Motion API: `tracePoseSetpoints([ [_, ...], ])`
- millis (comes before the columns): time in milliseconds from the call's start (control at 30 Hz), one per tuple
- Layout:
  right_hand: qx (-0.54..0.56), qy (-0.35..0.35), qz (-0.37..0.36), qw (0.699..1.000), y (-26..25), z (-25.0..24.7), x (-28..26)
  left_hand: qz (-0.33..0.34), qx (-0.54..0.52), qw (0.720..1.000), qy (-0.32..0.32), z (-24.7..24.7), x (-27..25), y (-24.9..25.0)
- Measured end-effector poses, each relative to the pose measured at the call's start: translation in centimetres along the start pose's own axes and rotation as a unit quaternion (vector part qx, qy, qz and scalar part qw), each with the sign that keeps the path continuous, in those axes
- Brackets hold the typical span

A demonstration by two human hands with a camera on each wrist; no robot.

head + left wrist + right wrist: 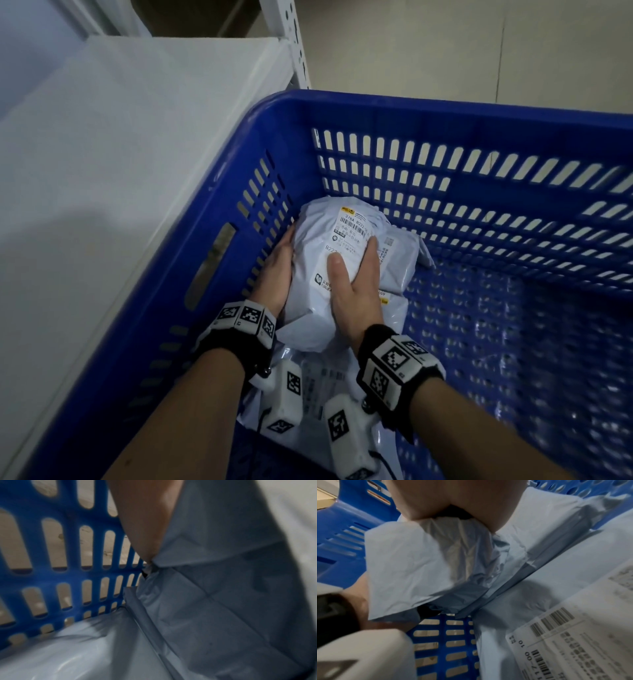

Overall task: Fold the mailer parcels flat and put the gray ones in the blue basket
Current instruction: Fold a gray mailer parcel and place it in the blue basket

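Much is hidden here. In the head view the fingertips of the left hand [277,270] disappear behind the left flank of the gray mailer parcel [329,274], so how far they wrap under it cannot be told. The parcels lying lower in the stack are partly covered by both wrists and the white wrist cameras, and the basket's near wall is cut off by the bottom edge. The left wrist view is blurred: only a strip of palm [145,520], folded gray film [223,588] and the slotted wall [72,574] can be made out. The right wrist view shows the heel of the hand [453,500] bunching the parcel's crumpled end [428,563]; the printing on a shipping label [573,635] at 4 o'clock is too soft to read.

The parcel sits inside the blue basket [445,113], toward its left wall, on top of another gray parcel [400,253] that juts out toward 2 o'clock. The left hand cups the parcel's side from 9 o'clock, fingers together and lightly curved against it. The right hand [356,284] lies over the top from 5 o'clock, thumb stretched across the white label [352,226], fingers wrapped down over the right edge, so the parcel is held between both palms. Both forearms reach in from the bottom of the view.
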State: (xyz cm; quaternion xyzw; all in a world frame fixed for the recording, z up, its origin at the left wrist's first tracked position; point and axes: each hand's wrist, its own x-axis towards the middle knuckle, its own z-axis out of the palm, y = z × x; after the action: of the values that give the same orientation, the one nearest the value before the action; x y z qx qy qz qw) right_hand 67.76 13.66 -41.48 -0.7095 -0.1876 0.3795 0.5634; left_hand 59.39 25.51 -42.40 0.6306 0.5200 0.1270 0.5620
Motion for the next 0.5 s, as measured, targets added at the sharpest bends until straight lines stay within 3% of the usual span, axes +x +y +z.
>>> tracePoseSetpoints([
  [133, 0.004, -0.002, 0.010, 1.000, 0.0, 0.1, 0.1, 0.023, 0.028, 0.999, 0.011, 0.0, 0.0, 0.3],
  [200, 0.004, -0.006, 0.010, 1.000, 0.0, 0.0, 0.1, -0.008, 0.029, 0.999, 0.022, 0.0, 0.0, 0.3],
  [333, -0.007, -0.025, 0.025, 0.999, -0.2, -0.5, 0.2, -0.139, 0.024, 0.989, 0.052, -0.2, 0.6, -0.5],
  [500, 0.019, -0.040, 0.090, 0.995, -1.5, -1.9, 0.2, -0.141, -0.046, 0.989, 0.018, -0.8, -2.3, 2.8],
])
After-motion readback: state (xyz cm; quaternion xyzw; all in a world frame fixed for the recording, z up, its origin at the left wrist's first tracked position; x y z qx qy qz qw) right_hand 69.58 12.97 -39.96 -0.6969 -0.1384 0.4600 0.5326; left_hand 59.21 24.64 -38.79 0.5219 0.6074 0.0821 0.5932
